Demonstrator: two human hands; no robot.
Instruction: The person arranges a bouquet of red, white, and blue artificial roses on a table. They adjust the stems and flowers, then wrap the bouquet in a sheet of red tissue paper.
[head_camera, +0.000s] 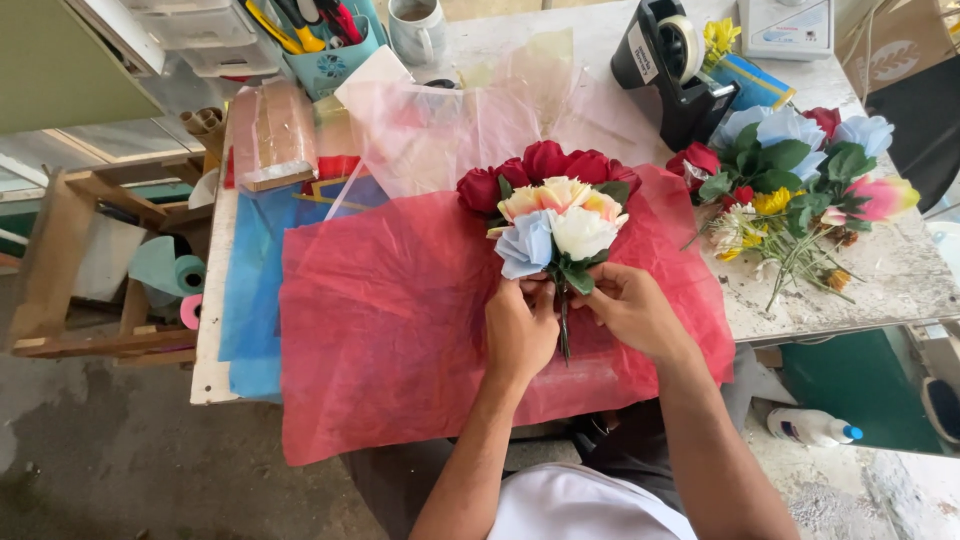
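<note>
Worktable (900, 270), pale and scuffed, carries everything. Red wrapping sheet (400, 330) lies spread over its near edge and hangs toward the person; blue sheets (255, 290) underneath at the left. Loose flowers (800, 190) piled at the right, tape dispenser (670, 60) behind them.

Bouquet (555, 215) lies on the red sheet, blooms pointing away, stems toward the person. Left hand (520, 330) and right hand (630, 310) both closed around the stems (563, 320), just below the leaves.

Judgement: stems being gathered and held tight, sheet not yet folded. Next move likely calls for one hand keeping the bunch clamped while the other frees itself.
</note>
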